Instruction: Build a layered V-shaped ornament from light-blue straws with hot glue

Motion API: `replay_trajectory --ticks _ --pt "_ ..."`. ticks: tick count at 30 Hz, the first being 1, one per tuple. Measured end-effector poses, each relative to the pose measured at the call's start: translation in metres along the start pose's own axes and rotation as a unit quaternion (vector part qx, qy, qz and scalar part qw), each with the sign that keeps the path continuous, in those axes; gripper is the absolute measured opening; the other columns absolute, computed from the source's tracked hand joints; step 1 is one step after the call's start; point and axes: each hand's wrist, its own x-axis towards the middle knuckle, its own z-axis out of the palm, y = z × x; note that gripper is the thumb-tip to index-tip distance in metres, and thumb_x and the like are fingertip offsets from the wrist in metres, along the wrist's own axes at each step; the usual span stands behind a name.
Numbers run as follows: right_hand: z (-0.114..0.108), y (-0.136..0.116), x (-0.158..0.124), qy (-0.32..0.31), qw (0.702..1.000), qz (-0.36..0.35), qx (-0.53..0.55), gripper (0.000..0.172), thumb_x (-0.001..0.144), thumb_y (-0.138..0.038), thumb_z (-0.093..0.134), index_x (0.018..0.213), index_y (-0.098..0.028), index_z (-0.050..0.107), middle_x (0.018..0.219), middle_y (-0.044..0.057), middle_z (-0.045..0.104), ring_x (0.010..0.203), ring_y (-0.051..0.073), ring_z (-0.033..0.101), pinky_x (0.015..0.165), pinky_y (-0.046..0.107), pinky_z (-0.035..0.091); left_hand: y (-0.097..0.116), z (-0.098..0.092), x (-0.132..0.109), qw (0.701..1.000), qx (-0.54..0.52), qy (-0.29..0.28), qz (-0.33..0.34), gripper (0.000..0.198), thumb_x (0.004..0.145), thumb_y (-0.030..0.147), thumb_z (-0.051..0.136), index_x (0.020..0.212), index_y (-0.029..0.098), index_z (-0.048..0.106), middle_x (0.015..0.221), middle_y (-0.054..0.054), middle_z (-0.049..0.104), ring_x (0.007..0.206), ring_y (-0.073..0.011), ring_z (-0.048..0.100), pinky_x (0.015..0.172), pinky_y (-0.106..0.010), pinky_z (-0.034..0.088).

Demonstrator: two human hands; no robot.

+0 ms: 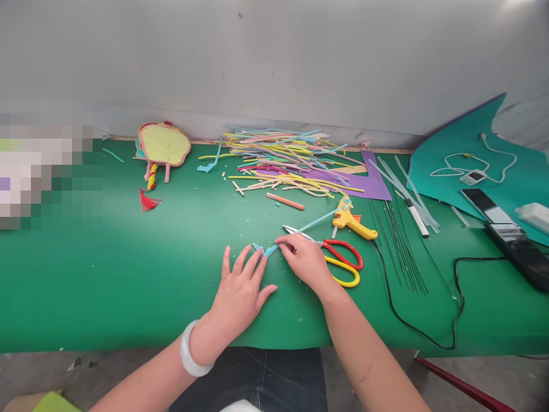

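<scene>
bright, even light with a wide-angle bend

soft, even light fills the scene; a paler patch glows on the green surface (pixel 240 212) near the middle. shadows are faint and short, just under the left hand (pixel 240 292) and right hand (pixel 306 260). the wall (pixel 274 57) brightens at the top right corner. the surface's far edge bows, and a pixelated block (pixel 47 166) masks the left. focus is sharp in the middle.

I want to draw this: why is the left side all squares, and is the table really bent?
Head view: the squares are a pixelated patch; the table edge bows slightly, lens distortion; light is brightest mid-table; left hand and right hand, pinching a blue straw, look sharp.
</scene>
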Motion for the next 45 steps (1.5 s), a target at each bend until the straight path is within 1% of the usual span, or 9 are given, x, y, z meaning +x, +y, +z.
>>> replay_trajectory --ticks 6,10,14,18,23,27,36,41,45 --pt "0.001 -0.001 0.0 0.016 0.998 0.003 0.058 0.028 0.093 -0.027 0.048 0.107 -0.029 0.073 0.092 0.001 0.069 0.083 0.017 0.063 0.075 0.029 0.047 0.0 0.001 0.0 1.0 0.002 -0.004 -0.002 0.049 0.096 0.047 0.047 0.133 0.016 0.058 0.138 -0.013 0.059 0.134 -0.0354 0.046 0.117 -0.065 0.016" --pt "-0.008 -0.002 -0.006 0.102 0.99 0.025 0.092 0.032 0.095 -0.031 0.045 0.113 -0.026 0.071 0.095 0.004 0.069 0.075 0.016 0.062 0.071 0.029 0.048 -0.001 0.001 -0.001 1.0 -0.001 -0.003 -0.004 0.048 0.096 0.047 0.048 0.132 0.016 0.058 0.138 -0.013 0.059 0.135 -0.0352 0.046 0.117 -0.064 0.017" --pt "-0.031 0.011 -0.021 0.184 0.982 0.047 -0.001 0.03 0.094 -0.034 0.048 0.108 -0.024 0.072 0.092 0.006 0.067 0.082 0.02 0.06 0.077 0.034 0.048 -0.002 0.001 -0.001 1.0 -0.001 -0.001 -0.003 0.048 0.096 0.047 0.048 0.131 0.017 0.059 0.137 -0.014 0.06 0.134 -0.0358 0.046 0.117 -0.065 0.018" --pt "-0.052 0.043 -0.04 0.125 0.985 0.07 -0.094 0.029 0.092 -0.036 0.051 0.11 -0.026 0.072 0.105 0.009 0.065 0.102 0.027 0.057 0.081 0.039 0.048 -0.001 0.0 -0.001 1.0 0.002 -0.003 -0.004 0.048 0.096 0.047 0.048 0.131 0.016 0.06 0.138 -0.015 0.059 0.135 -0.036 0.046 0.117 -0.065 0.019" --pt "-0.066 0.071 -0.055 0.027 0.994 0.076 -0.068 0.035 0.09 -0.035 0.053 0.123 -0.031 0.064 0.119 0.007 0.061 0.114 0.027 0.054 0.097 0.046 0.045 -0.001 0.001 -0.002 1.0 0.007 -0.004 -0.007 0.049 0.096 0.047 0.049 0.132 0.017 0.059 0.142 -0.017 0.055 0.137 -0.0368 0.043 0.116 -0.067 0.02" --pt "-0.072 0.075 -0.056 -0.027 0.996 0.065 -0.053 0.045 0.088 -0.035 0.054 0.134 -0.034 0.054 0.122 0.008 0.059 0.116 0.027 0.054 0.099 0.047 0.045 0.0 0.002 -0.003 1.0 0.013 -0.004 -0.019 0.05 0.094 0.049 0.05 0.132 0.018 0.06 0.147 -0.021 0.047 0.14 -0.0383 0.039 0.115 -0.067 0.022" --pt "-0.079 0.083 -0.044 -0.091 0.993 0.049 -0.053 0.052 0.083 -0.028 0.055 0.134 -0.027 0.05 0.106 0.008 0.058 0.093 0.022 0.06 0.081 0.037 0.053 0.002 0.0 -0.002 0.998 0.035 -0.024 -0.041 0.055 0.091 0.054 0.053 0.133 0.019 0.06 0.147 -0.025 0.046 0.142 -0.0444 0.032 0.112 -0.067 0.027" --pt "-0.079 0.077 -0.048 -0.101 0.986 0.035 -0.126 0.051 0.078 -0.023 0.054 0.129 -0.021 0.051 0.103 0.009 0.058 0.093 0.024 0.062 0.078 0.037 0.054 0.002 0.003 -0.004 0.997 0.048 -0.04 -0.046 0.056 0.091 0.054 0.054 0.136 0.022 0.058 0.148 -0.022 0.045 0.142 -0.0439 0.032 0.113 -0.065 0.026" --pt "-0.084 0.072 -0.058 -0.107 0.983 0.044 -0.146 0.05 0.081 -0.025 0.049 0.131 -0.019 0.048 0.112 0.013 0.062 0.099 0.027 0.063 0.081 0.038 0.053 0.001 0.005 -0.005 0.997 0.049 -0.048 -0.045 0.055 0.09 0.052 0.056 0.137 0.023 0.056 0.148 -0.022 0.046 0.142 -0.0439 0.033 0.112 -0.065 0.027"
